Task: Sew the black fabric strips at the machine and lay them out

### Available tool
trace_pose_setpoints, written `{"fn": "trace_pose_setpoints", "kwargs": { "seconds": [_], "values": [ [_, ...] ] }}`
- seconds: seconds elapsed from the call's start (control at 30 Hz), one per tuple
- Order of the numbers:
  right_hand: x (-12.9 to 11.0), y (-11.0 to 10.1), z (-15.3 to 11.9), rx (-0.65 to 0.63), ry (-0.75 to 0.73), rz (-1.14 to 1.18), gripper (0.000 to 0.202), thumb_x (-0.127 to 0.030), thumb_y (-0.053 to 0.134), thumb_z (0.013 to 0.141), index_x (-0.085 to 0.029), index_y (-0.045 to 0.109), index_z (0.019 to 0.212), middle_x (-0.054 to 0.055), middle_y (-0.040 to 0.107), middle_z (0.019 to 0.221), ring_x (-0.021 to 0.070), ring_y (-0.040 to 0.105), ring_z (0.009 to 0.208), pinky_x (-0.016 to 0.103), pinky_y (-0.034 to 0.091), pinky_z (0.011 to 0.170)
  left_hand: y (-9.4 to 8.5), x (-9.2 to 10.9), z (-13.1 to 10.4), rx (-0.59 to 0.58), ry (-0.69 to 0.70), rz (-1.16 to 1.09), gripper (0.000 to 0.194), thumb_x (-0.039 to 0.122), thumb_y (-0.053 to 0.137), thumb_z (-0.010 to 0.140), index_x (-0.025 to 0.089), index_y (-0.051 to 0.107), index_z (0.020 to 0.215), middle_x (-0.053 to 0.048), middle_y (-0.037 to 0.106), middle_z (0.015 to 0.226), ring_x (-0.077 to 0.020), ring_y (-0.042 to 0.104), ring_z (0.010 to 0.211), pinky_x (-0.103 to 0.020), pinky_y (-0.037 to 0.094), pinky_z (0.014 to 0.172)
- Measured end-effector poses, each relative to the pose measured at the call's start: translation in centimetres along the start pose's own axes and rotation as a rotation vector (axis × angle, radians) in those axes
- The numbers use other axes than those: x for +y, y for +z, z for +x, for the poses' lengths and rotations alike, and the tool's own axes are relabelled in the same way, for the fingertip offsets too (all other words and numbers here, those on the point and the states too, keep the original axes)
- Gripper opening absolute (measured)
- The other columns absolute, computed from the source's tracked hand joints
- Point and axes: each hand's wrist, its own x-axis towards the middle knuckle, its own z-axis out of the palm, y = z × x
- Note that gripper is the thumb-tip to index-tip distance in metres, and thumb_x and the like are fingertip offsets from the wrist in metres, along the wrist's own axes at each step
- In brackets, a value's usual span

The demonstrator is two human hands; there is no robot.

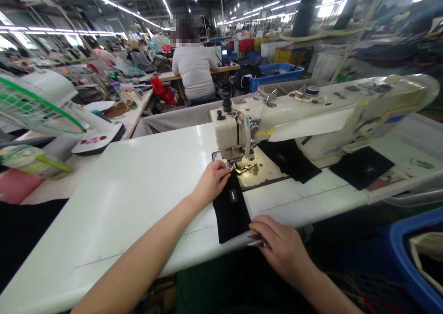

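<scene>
A narrow piece of black fabric (231, 217) with a small dark label (232, 195) lies on the sewing machine table. Its far end is at the presser foot (242, 167) of the sewing machine (230, 136). There my left hand (212, 181) pinches the fabric's upper left corner, close to the needle area. My right hand (282, 242) is closed around thread snips (258, 243), their blades pointing left. Its thumb and forefinger rest at the fabric's lower right edge; whether they also grip the cloth I cannot tell.
Two more black fabric pieces lie right, one (292, 159) beneath the machine arm, another (362, 167) farther right. A blue basket (398, 244) stands low right. At left is a fan (38, 104). A person in a light shirt (194, 69) sits ahead, back turned.
</scene>
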Motion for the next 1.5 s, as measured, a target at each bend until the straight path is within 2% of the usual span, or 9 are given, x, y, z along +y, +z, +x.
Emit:
{"fn": "trace_pose_setpoints", "kwargs": {
  "seconds": [0.6, 0.8, 0.87, 0.97, 1.07, 1.13, 1.2, 1.27, 1.5],
  "values": [
    [-0.4, -1.2, 1.1, -0.142, 0.033, -0.092, 0.026, -0.002, 0.051, 0.081, -0.019, 0.06, 0.098, 0.003, 0.065, 0.097, 0.0169, 0.062, 0.074, 0.028, 0.041, 0.059, -0.3, 0.3, 0.3, -0.051, -0.003, 0.051, 0.021, 0.016, 0.055, 0.094, 0.014, 0.074, 0.104, -0.01, 0.061, 0.097, -0.0225, 0.057, 0.091, -0.04, 0.053, 0.085],
    [-0.6, -1.4, 0.8, -0.162, 0.042, -0.111, 0.028, -0.005, 0.052, 0.083, -0.018, 0.062, 0.105, 0.005, 0.066, 0.103, 0.0169, 0.063, 0.076, 0.028, 0.044, 0.06, -0.8, 0.2, 0.3, -0.107, -0.01, 0.089, 0.026, 0.013, 0.053, 0.093, 0.014, 0.071, 0.112, -0.011, 0.061, 0.102, -0.0235, 0.058, 0.096, -0.042, 0.054, 0.09],
    [-0.6, -1.5, 0.7, -0.169, 0.03, -0.115, 0.032, -0.005, 0.05, 0.084, -0.017, 0.062, 0.11, 0.006, 0.066, 0.106, 0.0176, 0.064, 0.077, 0.029, 0.046, 0.062, -1.5, 1.3, -0.1, -0.128, -0.007, 0.103, 0.029, 0.01, 0.052, 0.092, 0.013, 0.07, 0.115, -0.013, 0.062, 0.108, -0.0249, 0.059, 0.1, -0.045, 0.055, 0.092],
    [-0.4, -1.7, 0.3, -0.175, -0.007, -0.135, 0.038, -0.004, 0.048, 0.083, -0.015, 0.062, 0.118, 0.009, 0.066, 0.109, 0.0195, 0.065, 0.079, 0.03, 0.049, 0.063, -2.7, 4.8, -1.8, -0.123, 0.023, 0.097, 0.026, 0.013, 0.05, 0.095, 0.013, 0.07, 0.111, -0.015, 0.062, 0.116, -0.0265, 0.06, 0.105, -0.047, 0.056, 0.093],
    [-0.2, -1.9, 0.1, -0.185, -0.03, -0.176, 0.041, -0.005, 0.049, 0.083, -0.014, 0.062, 0.121, 0.01, 0.066, 0.107, 0.0219, 0.065, 0.081, 0.032, 0.049, 0.062, -3.5, 9.0, -4.5, -0.25, 0.115, -0.004, 0.02, 0.022, 0.052, 0.098, 0.017, 0.071, 0.105, -0.011, 0.066, 0.11, -0.0234, 0.063, 0.099, -0.039, 0.06, 0.085],
    [-0.1, -2.0, 0.2, -0.196, -0.031, -0.189, 0.041, -0.005, 0.05, 0.084, -0.015, 0.062, 0.122, 0.009, 0.065, 0.106, 0.0224, 0.064, 0.084, 0.032, 0.049, 0.063, -3.5, 10.7, -6.2, -0.28, 0.159, 0.013, 0.022, 0.021, 0.051, 0.098, 0.016, 0.069, 0.109, -0.011, 0.069, 0.111, -0.024, 0.065, 0.102, -0.039, 0.062, 0.087],
    [0.0, -2.0, 0.3, -0.204, -0.023, -0.192, 0.042, -0.004, 0.051, 0.083, -0.017, 0.063, 0.121, 0.009, 0.065, 0.106, 0.0223, 0.063, 0.086, 0.031, 0.049, 0.064, -3.3, 11.2, -7.3, -0.271, 0.203, 0.068, 0.025, 0.019, 0.049, 0.099, 0.014, 0.066, 0.116, -0.012, 0.069, 0.116, -0.0257, 0.064, 0.11, -0.04, 0.062, 0.091],
    [0.1, -2.0, 0.6, -0.212, -0.011, -0.194, 0.042, -0.004, 0.051, 0.082, -0.018, 0.064, 0.12, 0.009, 0.064, 0.106, 0.022, 0.062, 0.087, 0.031, 0.048, 0.065, -3.0, 10.9, -7.8, -0.264, 0.25, 0.115, 0.028, 0.018, 0.048, 0.099, 0.013, 0.064, 0.121, -0.013, 0.068, 0.121, -0.0271, 0.063, 0.115, -0.042, 0.062, 0.093],
    [0.5, -1.7, 2.4, -0.241, 0.051, -0.219, 0.046, -0.002, 0.056, 0.08, -0.02, 0.064, 0.121, 0.006, 0.063, 0.103, 0.0196, 0.06, 0.086, 0.029, 0.046, 0.067, -3.2, 9.4, -6.3, -0.246, 0.278, 0.16, 0.029, 0.021, 0.047, 0.1, 0.012, 0.065, 0.121, -0.014, 0.069, 0.121, -0.0273, 0.064, 0.116, -0.042, 0.062, 0.095]
  ]
}}
